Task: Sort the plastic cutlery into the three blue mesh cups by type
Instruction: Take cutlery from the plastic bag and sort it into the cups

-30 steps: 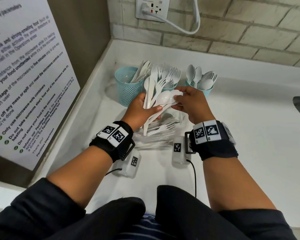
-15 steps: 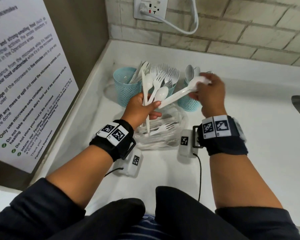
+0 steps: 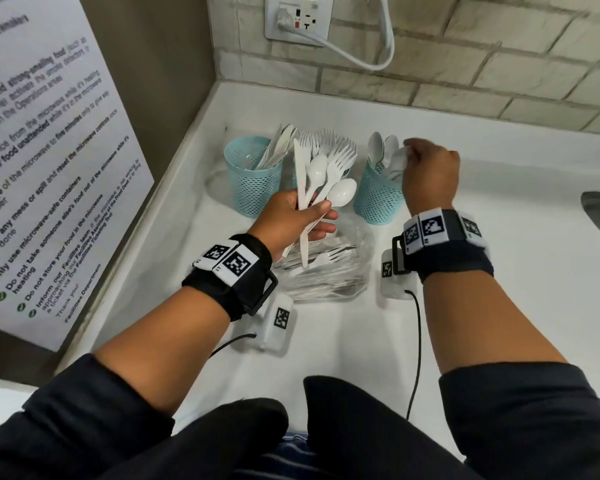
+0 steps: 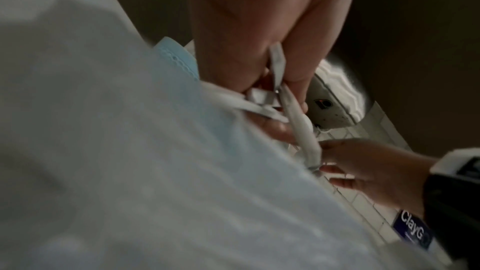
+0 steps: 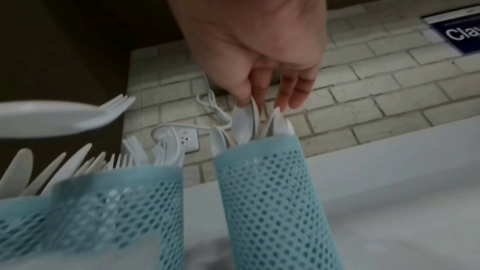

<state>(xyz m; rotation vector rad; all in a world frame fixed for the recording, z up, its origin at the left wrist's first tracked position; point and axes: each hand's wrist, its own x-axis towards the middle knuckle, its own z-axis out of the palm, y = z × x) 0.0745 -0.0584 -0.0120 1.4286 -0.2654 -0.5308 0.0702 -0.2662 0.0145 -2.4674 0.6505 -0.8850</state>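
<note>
Lowering a spoon [image 5: 242, 124] bowl-up into the spoon cup [image 3: 374, 199], the right hand [image 3: 430, 174] pinches the bowl between thumb and fingertips [image 5: 283, 98]; the handle is already below the rim. Left of that grip stand the fork cup [image 5: 109, 202], largely hidden in the head view, and beyond it the knife cup [image 3: 253, 181]: three mesh cups in all, close together in a row. The left hand [image 3: 295, 220] is curled round a mixed bundle [image 3: 321, 181], handles in the palm and working ends fanned upward above the fist; two spoons, one knife and at least one fork can be counted, with more perhaps hidden. Below that fist lies a clear bag [image 3: 326, 271] of unsorted pieces, number not readable.

Handling, as judged: the cutlery is light, thin and smooth, stiff along the handle but liable to snap at the tines or neck if levered. Single pieces are best drawn from the fan by the bowl or head, above the left fist, and released only when the handle sits inside the mesh. The spoon cup shows about five bowls; exact totals cannot be told.
</note>
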